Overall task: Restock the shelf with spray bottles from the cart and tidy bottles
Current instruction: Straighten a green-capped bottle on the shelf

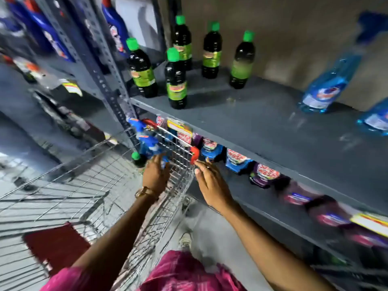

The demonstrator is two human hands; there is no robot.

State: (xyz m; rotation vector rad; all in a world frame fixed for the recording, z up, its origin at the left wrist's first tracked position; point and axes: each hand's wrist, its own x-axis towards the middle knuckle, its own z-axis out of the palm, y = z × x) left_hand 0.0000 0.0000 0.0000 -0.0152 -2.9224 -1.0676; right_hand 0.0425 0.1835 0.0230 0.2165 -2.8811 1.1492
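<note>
Pink patterned cloth (189, 269) fills six o'clock, both bare forearms reaching up from it. At centre, the left hand (156, 175), a gold watch (144, 192) on its wrist, dips into the silver wire cart (63, 185), its grip curled around blurred blue spray bottles (149, 143) lying in the far corner; how firmly it holds them I cannot tell. Just beside, the right hand (211, 183) hangs with fingers spread and empty, fingertips touching the cart's red corner cap (194, 155). Toward twelve o'clock, five dark green-capped bottles (176, 78) stand upright on the grey metal shelf (273, 131); at two o'clock stands a blue spray bottle (327, 85).
</note>
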